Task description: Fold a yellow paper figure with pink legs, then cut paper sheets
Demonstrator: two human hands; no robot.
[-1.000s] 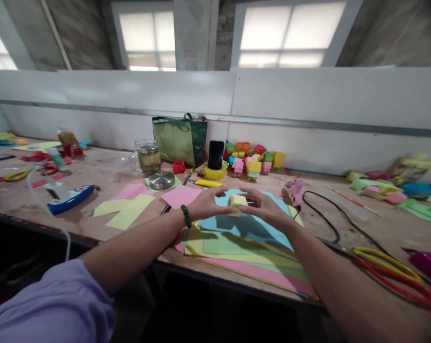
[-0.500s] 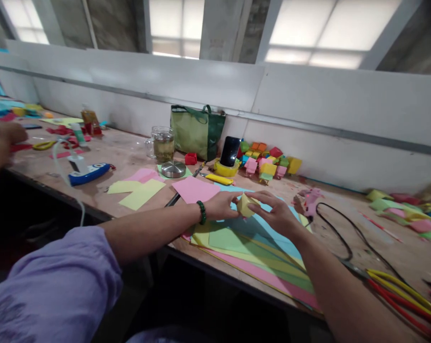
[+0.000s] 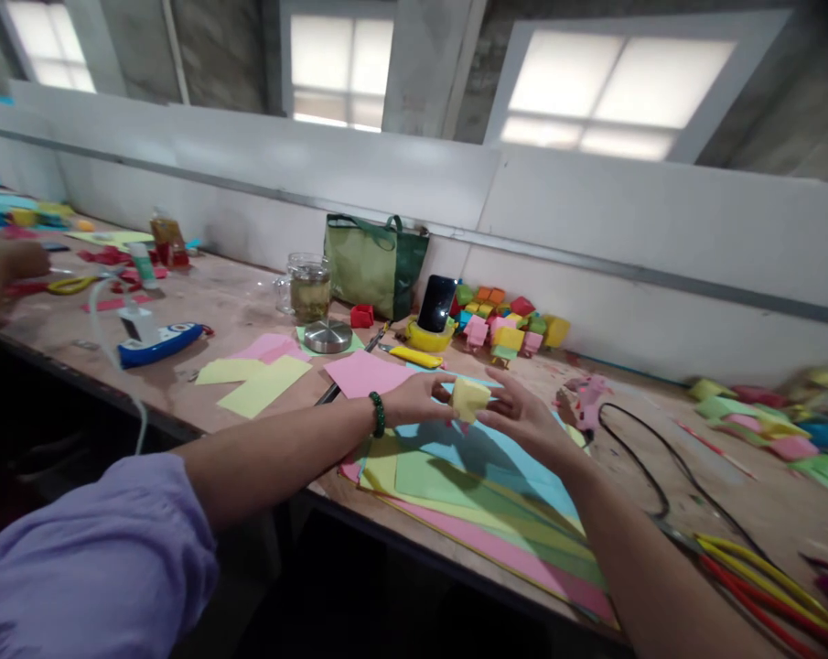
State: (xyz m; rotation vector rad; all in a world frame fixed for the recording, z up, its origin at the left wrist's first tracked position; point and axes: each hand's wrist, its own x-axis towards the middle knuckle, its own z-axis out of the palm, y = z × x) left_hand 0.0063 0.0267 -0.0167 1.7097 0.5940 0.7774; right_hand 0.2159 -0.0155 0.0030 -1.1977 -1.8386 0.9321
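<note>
A small pale-yellow paper cube (image 3: 469, 401) is held up between my two hands over the stacked paper, with a bit of pink showing under it. My left hand (image 3: 420, 400), with a green bead bracelet on the wrist, pinches the cube's left side. On its right side, the curled fingers and thumb of my right hand (image 3: 527, 419) meet the cube. Below lie sheets of blue paper (image 3: 516, 462), green paper (image 3: 427, 476) and pink paper (image 3: 537, 567), overlapping at the table's front edge.
Behind stand a phone (image 3: 438, 302), folded paper figures (image 3: 506, 320), a yellow utility knife (image 3: 417, 356), a glass mug (image 3: 309, 288) and a green bag (image 3: 372, 265). At right are a pink glue gun (image 3: 590, 398) and a yellow-and-red-handled tool (image 3: 763, 577). Another person's hand (image 3: 2, 270) is far left.
The cube has turned slightly between my hands, and my right-hand fingers have spread a little. The view has shifted slightly. At far left, the other person's hand and scissors have moved.
</note>
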